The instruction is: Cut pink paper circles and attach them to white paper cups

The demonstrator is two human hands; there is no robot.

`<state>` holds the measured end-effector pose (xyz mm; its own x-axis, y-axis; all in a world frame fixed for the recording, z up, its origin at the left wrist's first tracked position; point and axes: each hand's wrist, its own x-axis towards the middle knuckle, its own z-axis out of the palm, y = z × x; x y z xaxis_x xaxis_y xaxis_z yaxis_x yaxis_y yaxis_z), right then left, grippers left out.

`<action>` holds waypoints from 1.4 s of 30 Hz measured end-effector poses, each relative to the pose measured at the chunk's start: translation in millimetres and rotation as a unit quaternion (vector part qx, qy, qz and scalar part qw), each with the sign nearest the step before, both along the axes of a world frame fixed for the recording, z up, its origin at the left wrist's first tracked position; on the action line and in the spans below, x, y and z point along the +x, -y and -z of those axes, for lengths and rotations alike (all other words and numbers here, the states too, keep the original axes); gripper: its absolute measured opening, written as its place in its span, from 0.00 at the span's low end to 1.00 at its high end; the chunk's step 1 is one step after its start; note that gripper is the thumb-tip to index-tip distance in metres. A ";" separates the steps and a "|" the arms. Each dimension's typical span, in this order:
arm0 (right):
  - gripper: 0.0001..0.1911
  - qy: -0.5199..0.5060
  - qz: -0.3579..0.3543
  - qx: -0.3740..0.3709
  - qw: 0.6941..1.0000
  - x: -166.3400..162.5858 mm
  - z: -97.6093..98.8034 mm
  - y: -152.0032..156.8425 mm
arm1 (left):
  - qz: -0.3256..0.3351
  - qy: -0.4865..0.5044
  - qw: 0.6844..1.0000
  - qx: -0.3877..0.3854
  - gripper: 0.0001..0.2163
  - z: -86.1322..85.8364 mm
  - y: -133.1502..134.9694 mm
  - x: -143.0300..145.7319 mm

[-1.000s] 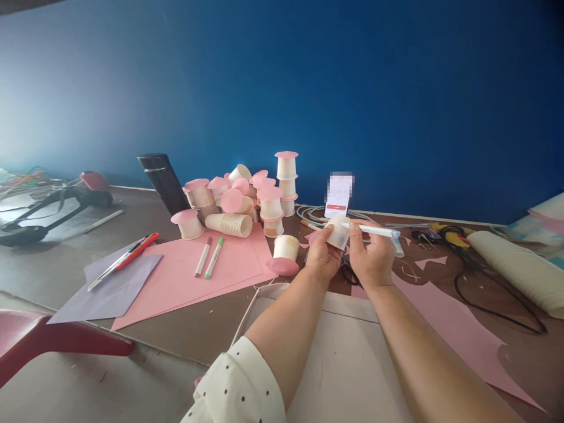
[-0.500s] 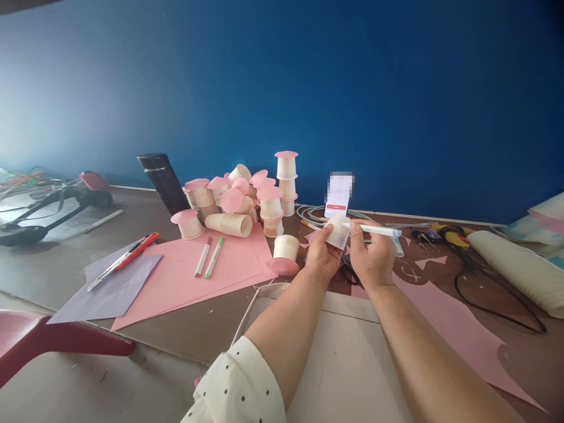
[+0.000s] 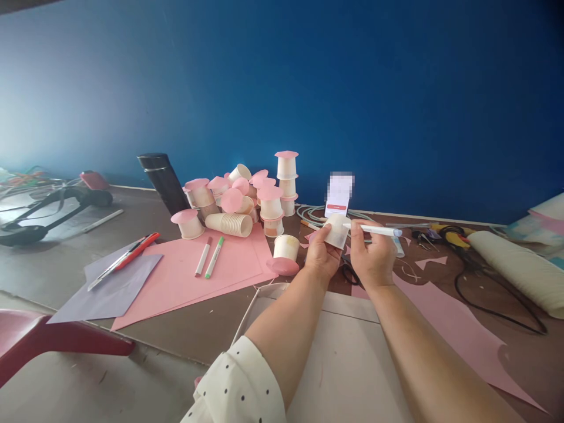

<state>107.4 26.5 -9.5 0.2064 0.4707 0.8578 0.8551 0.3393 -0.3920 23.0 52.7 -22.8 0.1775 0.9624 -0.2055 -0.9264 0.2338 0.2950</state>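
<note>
My left hand (image 3: 323, 255) is closed round a small white paper cup (image 3: 337, 231), held up above the table with its side turned to me. My right hand (image 3: 373, 258) grips a white marker pen (image 3: 374, 231) whose tip touches the cup's side. Just left of my hands a white cup (image 3: 286, 247) stands by a pink paper disc (image 3: 282, 266). Under my hands lie black scissors (image 3: 350, 274), mostly hidden.
A pile of white cups with pink lids (image 3: 247, 197) sits behind large pink paper sheets (image 3: 194, 273) with two markers (image 3: 209, 257). A black flask (image 3: 163, 182), a red utility knife (image 3: 127, 257), a phone (image 3: 339, 194), cables (image 3: 493, 294) and pink offcuts (image 3: 453, 335) lie around.
Almost nothing moved. The cup in my left hand has turned slightly under the pen tip.
</note>
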 end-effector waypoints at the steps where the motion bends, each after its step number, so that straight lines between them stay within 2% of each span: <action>1: 0.12 -0.001 -0.001 0.000 1.000 -0.2 0.0 0.1 | -0.001 0.000 1.000 -0.001 0.07 -0.1 0.0 0.0; 9: 0.12 -0.012 -0.018 0.021 1.000 -1.1 -1.7 1.6 | -0.004 -0.007 1.000 -0.011 0.07 0.5 -0.6 1.5; 28: 0.11 -0.013 -0.002 0.033 0.999 0.7 -0.5 -1.1 | 0.007 -0.017 1.000 -0.012 0.06 -2.1 2.8 2.1; 42: 0.13 -0.012 0.004 -0.004 1.000 1.4 0.8 -0.9 | 0.005 -0.015 1.000 -0.023 0.05 -3.4 2.5 2.0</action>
